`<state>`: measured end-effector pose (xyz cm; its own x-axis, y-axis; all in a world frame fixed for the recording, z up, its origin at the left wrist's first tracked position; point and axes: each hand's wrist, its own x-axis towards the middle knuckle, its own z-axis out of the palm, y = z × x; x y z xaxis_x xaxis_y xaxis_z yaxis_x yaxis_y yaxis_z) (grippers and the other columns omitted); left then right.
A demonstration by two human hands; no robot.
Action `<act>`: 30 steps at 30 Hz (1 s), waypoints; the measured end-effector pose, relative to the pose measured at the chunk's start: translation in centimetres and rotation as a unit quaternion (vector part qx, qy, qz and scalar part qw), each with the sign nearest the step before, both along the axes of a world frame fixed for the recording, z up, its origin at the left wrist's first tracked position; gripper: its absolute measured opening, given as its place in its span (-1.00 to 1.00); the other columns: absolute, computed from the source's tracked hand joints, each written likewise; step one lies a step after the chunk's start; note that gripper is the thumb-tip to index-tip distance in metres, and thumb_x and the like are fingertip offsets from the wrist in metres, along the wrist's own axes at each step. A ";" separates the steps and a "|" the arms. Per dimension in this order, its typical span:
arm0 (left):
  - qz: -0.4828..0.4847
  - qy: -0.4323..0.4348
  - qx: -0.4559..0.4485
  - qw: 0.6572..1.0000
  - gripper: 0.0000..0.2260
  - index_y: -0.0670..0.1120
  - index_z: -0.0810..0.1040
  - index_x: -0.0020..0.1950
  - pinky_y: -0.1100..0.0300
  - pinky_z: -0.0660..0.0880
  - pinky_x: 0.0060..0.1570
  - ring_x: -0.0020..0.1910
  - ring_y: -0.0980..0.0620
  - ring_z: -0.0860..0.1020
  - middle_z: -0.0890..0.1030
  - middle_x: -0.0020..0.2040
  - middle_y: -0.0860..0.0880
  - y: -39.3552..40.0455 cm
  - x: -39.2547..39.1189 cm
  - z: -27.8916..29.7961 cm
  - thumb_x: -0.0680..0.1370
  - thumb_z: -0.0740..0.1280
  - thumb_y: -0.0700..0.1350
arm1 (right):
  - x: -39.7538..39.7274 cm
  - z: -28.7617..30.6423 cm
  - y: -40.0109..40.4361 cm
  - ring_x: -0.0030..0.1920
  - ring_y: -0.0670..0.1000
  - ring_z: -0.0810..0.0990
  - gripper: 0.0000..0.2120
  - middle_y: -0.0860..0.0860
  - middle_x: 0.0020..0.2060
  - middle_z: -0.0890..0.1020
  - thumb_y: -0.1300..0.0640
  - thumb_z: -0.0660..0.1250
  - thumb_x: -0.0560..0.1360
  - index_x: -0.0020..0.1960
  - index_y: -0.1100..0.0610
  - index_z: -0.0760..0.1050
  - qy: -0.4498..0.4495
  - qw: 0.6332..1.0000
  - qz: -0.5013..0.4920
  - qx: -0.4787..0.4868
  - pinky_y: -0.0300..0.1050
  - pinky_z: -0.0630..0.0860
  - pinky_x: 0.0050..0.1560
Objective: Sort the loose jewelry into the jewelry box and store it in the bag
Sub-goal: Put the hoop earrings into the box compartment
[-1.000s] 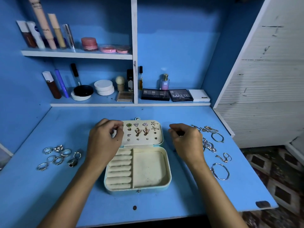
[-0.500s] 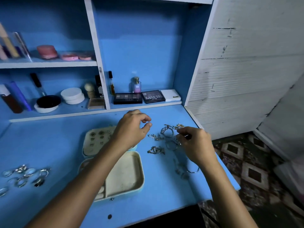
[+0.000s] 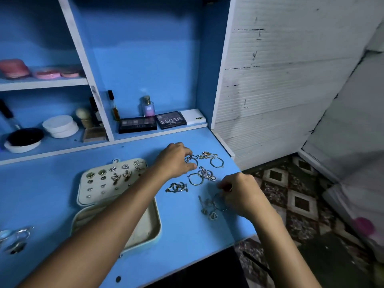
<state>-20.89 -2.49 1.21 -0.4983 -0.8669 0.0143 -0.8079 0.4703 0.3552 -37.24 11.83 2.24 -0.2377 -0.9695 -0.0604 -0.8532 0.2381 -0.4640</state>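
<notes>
The cream jewelry box [image 3: 148,224] lies open on the blue desk, and my left forearm crosses over it. Several earrings are pinned in its lid [image 3: 82,191]. Loose silver and gold bracelets [image 3: 200,176] are scattered to the right of the box. My left hand [image 3: 174,161] reaches over them and its curled fingertips pinch a silver bracelet [image 3: 192,159]. My right hand [image 3: 239,193] hovers at the pile's near right with fingers curled, pinching a small dark piece; a thin hoop [image 3: 217,202] lies just under it. A group of rings [image 3: 17,238] sits at the far left. No bag is in view.
Eyeshadow palettes [image 3: 153,122], a perfume bottle [image 3: 148,107] and powder jars [image 3: 60,126] stand on the low shelf behind the desk. The desk's right edge [image 3: 239,163] runs close to the bracelets, with patterned floor [image 3: 291,194] beyond.
The view has swung right. My left hand left the box lid and reached across to the bracelets; my right hand moved nearer, down to the hoop.
</notes>
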 end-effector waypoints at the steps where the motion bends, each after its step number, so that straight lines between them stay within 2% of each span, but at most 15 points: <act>1: 0.002 -0.007 0.003 1.000 -0.50 -0.07 0.52 0.37 0.01 0.43 0.23 0.27 -0.07 0.44 0.50 0.24 -0.06 -0.1 -0.1 0.0 0.51 0.42 0.14 | 0.0 -0.1 0.1 0.04 0.04 0.62 -0.78 0.02 -0.02 0.70 0.20 0.39 0.48 0.09 0.06 0.68 0.004 1.000 0.004 0.006 -0.17 0.52 0.04; 5: 0.020 -0.016 0.011 1.000 -0.51 -0.10 0.55 0.34 0.05 0.47 0.16 0.23 -0.09 0.48 0.53 0.22 -0.09 -0.3 -0.6 -0.2 0.51 0.43 0.13 | -0.1 -0.4 0.0 0.02 0.04 0.62 -0.85 0.03 -0.07 0.70 0.19 0.45 0.45 0.01 0.07 0.69 0.008 1.000 0.009 0.019 -0.12 0.54 0.04; 11: 0.064 0.042 0.050 0.996 -0.53 -0.14 0.60 0.26 0.10 0.51 0.10 0.11 -0.05 0.56 0.58 0.18 -0.11 -0.6 -0.7 -0.7 0.44 0.52 0.07 | -0.2 -1.0 -0.5 -0.01 0.07 0.62 -0.84 0.07 -0.06 0.67 0.28 0.35 0.48 -0.04 0.10 0.66 -0.007 0.999 -0.005 0.037 -0.09 0.57 0.00; 15: 0.104 0.086 0.104 0.985 -0.48 -0.17 0.57 0.23 0.14 0.54 0.01 -0.02 -0.04 0.61 0.58 0.15 -0.12 -0.6 -0.8 -0.4 0.37 0.59 0.02 | 0.0 -1.5 -0.8 -0.02 0.06 0.56 -0.86 0.04 -0.02 0.60 0.27 0.31 0.50 -0.10 0.04 0.54 0.010 0.998 0.001 0.056 -0.15 0.46 -0.10; 18: 0.114 0.101 0.114 0.982 -0.54 -0.13 0.59 0.16 0.19 0.48 -0.11 -0.05 -0.02 0.58 0.56 0.13 -0.11 -0.7 -1.0 -0.2 0.35 0.61 -0.01 | -0.2 -1.6 -0.7 -0.10 0.03 0.52 -0.86 0.01 -0.11 0.58 0.30 0.30 0.47 -0.13 0.07 0.49 -0.011 0.999 -0.011 0.033 -0.13 0.47 -0.14; 21: 0.107 0.113 0.110 0.982 -0.57 -0.11 0.57 0.12 0.21 0.42 -0.14 0.00 -0.03 0.53 0.53 0.11 -0.09 -0.6 -1.0 -0.2 0.34 0.62 -0.05 | -0.4 -1.2 -0.8 -0.10 0.08 0.57 -0.88 0.03 -0.19 0.62 0.33 0.30 0.43 -0.11 0.16 0.56 -0.047 0.998 -0.025 -0.025 -0.01 0.56 -0.11; 23: 0.104 0.128 0.103 0.981 -0.64 -0.10 0.58 0.07 0.22 0.43 -0.18 -0.04 -0.02 0.54 0.54 0.07 -0.09 -0.5 -1.0 -0.3 0.36 0.60 -0.09 | -0.5 -1.0 -1.0 -0.11 0.07 0.57 -0.88 0.03 -0.20 0.64 0.32 0.30 0.44 -0.11 0.16 0.57 -0.068 0.995 -0.036 -0.060 -0.02 0.54 -0.11; 27: 0.104 0.157 0.063 0.980 -0.96 -0.17 0.65 -0.09 0.35 0.44 -0.40 -0.27 0.02 0.58 0.68 -0.11 -0.14 -0.4 -0.9 -0.4 0.50 0.46 -0.22 | -0.4 -1.2 -1.7 -0.11 0.02 0.56 -0.88 -0.01 -0.17 0.65 0.28 0.32 0.52 -0.10 0.10 0.57 -0.107 0.987 -0.064 -0.102 -0.13 0.43 -0.13; 28: 0.105 0.162 0.057 0.980 -0.98 -0.18 0.65 -0.10 0.40 0.43 -0.46 -0.28 0.00 0.60 0.69 -0.14 -0.15 -0.3 -0.9 -0.3 0.51 0.44 -0.24 | -0.3 -1.2 -1.9 -0.11 0.02 0.56 -0.89 -0.02 -0.18 0.65 0.28 0.34 0.52 -0.10 0.10 0.57 -0.120 0.984 -0.069 -0.112 -0.14 0.43 -0.12; 30: 0.107 0.167 0.050 0.979 -0.97 -0.19 0.66 -0.09 0.40 0.44 -0.45 -0.22 -0.04 0.64 0.68 -0.16 -0.14 -0.3 -0.8 -0.2 0.52 0.43 -0.24 | -0.2 -1.3 -2.0 -0.13 0.02 0.57 -0.90 -0.03 -0.20 0.64 0.27 0.36 0.52 -0.11 0.10 0.57 -0.140 0.979 -0.077 -0.128 -0.15 0.44 -0.12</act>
<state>-21.64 -2.80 1.03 -0.2877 -0.9561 0.0554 -0.7156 0.2531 0.6511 -37.46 9.79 0.97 -0.3911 -0.9152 0.0971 -0.6476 0.1987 -0.7356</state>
